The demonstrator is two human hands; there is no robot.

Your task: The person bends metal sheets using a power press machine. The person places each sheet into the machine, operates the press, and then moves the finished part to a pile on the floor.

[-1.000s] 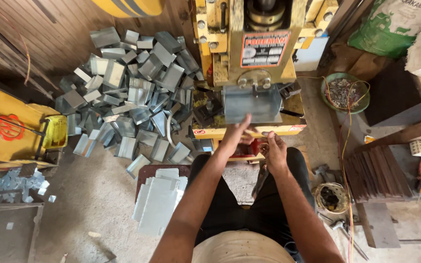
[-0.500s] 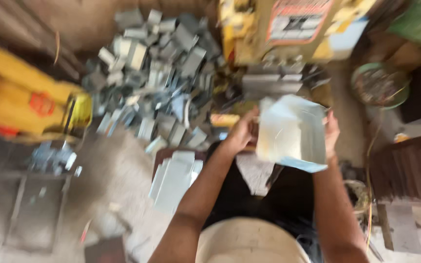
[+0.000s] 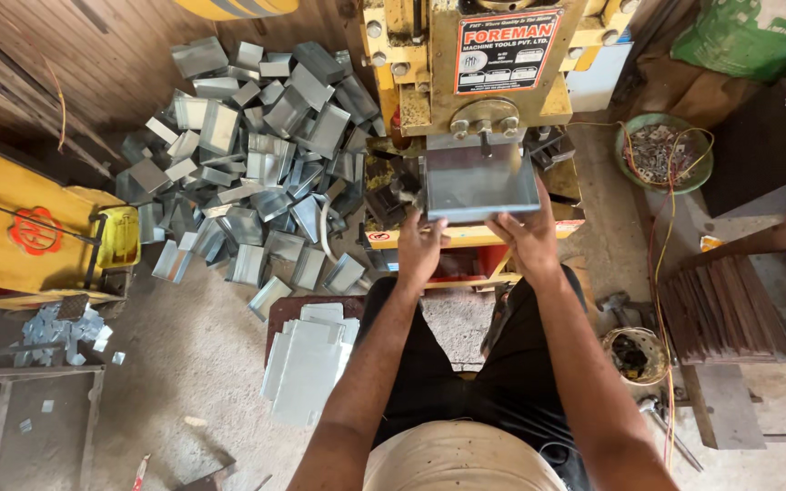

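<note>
The person sits facing a yellow press machine (image 3: 493, 82), and both hands hold one grey sheet-metal piece (image 3: 479, 186) right at the front of the machine, on the yellow worktop (image 3: 466, 238) under the tooling. The left hand (image 3: 420, 250) grips the near-left corner with the fingers curled narrow around the edge; the right hand (image 3: 528, 238) pinches the near-right edge the same way. The piece looks already bent up at its sides, like a shallow tray, and sits roughly level. From where I stand, doing this well seems to come down to keeping the sheet square against the machine's face, both hands drawing or pushing evenly so one corner does not lead, and keeping the fingertips on the near edge, well clear of the tooling above. The edges look thin and probably sharp, so a firm pinch beats a sliding grip. To the left on the floor lies a big heap of bent metal pieces (image 3: 256, 164), and nearer the person's left knee a stack of flat blanks (image 3: 307, 368) rests on a low stool. A green bowl of small scraps (image 3: 664, 150) sits off to the right, near some loose wire.
</note>
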